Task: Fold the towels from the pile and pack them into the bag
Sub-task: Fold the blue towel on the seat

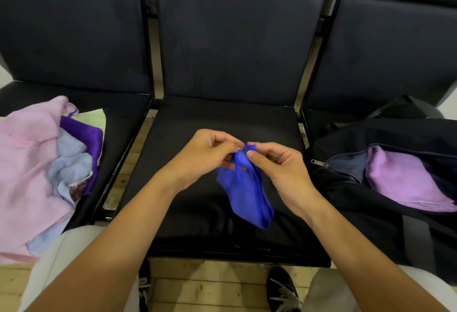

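A small bright blue towel (247,193) hangs bunched above the middle seat (222,119). My left hand (202,156) and my right hand (279,166) both pinch its top edge, fingertips almost touching. On the left seat lies the pile of towels (37,168): a large pink one, a light blue one, a purple one and a pale green one underneath. On the right seat sits a dark open bag (371,208) with a folded lilac towel (405,180) inside it.
Three dark padded seats with metal frames stand in a row, with backrests behind. Wooden floor shows below, with my black shoes (282,289) on it. The bag's zipper pull (319,163) faces the middle seat.
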`<state>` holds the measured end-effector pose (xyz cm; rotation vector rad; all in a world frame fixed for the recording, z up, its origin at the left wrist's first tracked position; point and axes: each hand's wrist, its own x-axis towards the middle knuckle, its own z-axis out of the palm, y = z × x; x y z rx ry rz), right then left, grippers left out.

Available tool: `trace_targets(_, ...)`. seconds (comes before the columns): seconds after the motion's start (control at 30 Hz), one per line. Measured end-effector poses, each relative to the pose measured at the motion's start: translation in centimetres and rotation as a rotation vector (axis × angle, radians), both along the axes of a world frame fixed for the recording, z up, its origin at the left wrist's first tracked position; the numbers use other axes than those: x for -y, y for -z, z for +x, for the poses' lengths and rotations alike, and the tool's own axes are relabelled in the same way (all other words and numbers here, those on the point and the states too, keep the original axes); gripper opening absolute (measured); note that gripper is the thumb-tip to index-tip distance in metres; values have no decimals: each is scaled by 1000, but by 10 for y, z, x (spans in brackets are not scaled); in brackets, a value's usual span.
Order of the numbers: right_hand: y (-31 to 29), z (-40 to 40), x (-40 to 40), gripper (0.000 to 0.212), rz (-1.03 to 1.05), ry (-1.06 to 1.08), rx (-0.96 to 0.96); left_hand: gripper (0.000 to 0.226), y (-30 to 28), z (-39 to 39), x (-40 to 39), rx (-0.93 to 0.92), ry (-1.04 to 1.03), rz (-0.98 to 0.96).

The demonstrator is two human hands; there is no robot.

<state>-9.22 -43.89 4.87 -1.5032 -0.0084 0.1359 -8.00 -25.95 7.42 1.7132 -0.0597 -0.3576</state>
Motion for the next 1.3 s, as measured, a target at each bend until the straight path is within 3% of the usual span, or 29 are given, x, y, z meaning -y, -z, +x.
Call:
trace_targets(0.13,-2,3,4,17,23,22,-19,25,-1,3,0,32,83,-6)
trace_targets(0.27,-4,2,4,18,19,-10,-16,16,0,2,1,121,32,7)
trace_targets(0.47,-1,5,3,21,-23,-47,-21,5,4,5,-4,259,9,246)
trace_targets(0.7,2,4,0,21,-19,-83,13,5,9,9,-4,352,-12,360)
trace_targets(0.83,0,2,-1,20,-6,-95,31,8,5,7,-4,353,77,327)
trace_targets(1.07,0,2,0,20,-29,-114,97,8,5,8,-6,374,54,318)
trace_targets(1.17,-1,1,-1,31,-83,-173,137,6,7,8,-7,389,25,289)
trace_targets(1.3,7,2,-3,53,-318,-194,218,5,5,8,-8,395,12,259)
